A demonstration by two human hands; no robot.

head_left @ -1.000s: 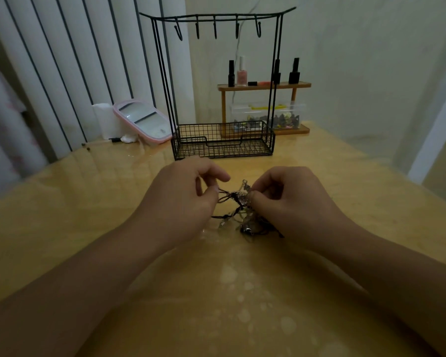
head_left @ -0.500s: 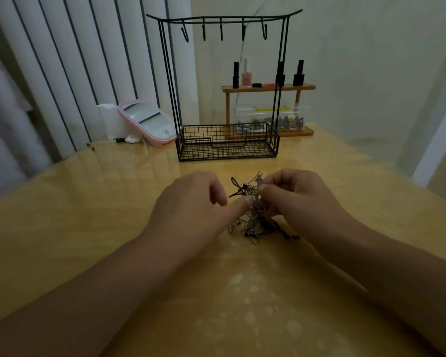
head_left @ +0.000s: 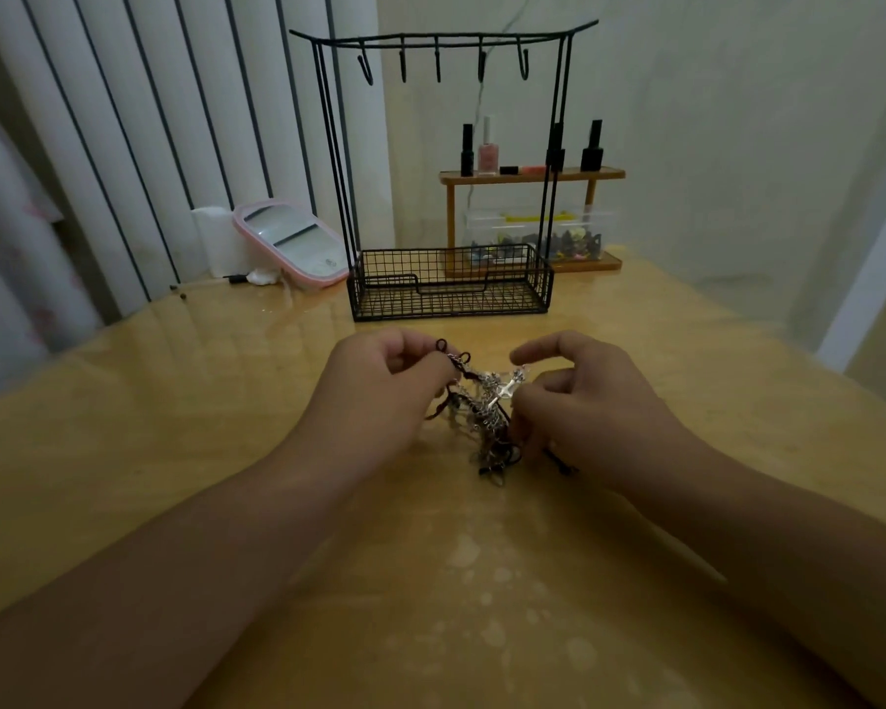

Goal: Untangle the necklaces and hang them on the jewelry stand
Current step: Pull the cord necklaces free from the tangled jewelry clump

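- Looking like a room in a home, likely a bedroom or dressing corner; light is sitting dim.
- Glossy yellow-wood worktop (head_left: 175,427) is running up against plain pale walls.
- White vertical blinds (head_left: 149,120) are hanging at the left, with patterned fabric showing at the far left edge.
- Small wooden shelf (head_left: 533,175) is standing at the back, carrying nail polish bottles (head_left: 487,156); a clear box (head_left: 533,232) of small coloured bits is sitting beneath.
- Pink-framed mirror (head_left: 290,243) is leaning by the blinds, beside a black wire jewelry stand (head_left: 451,284).
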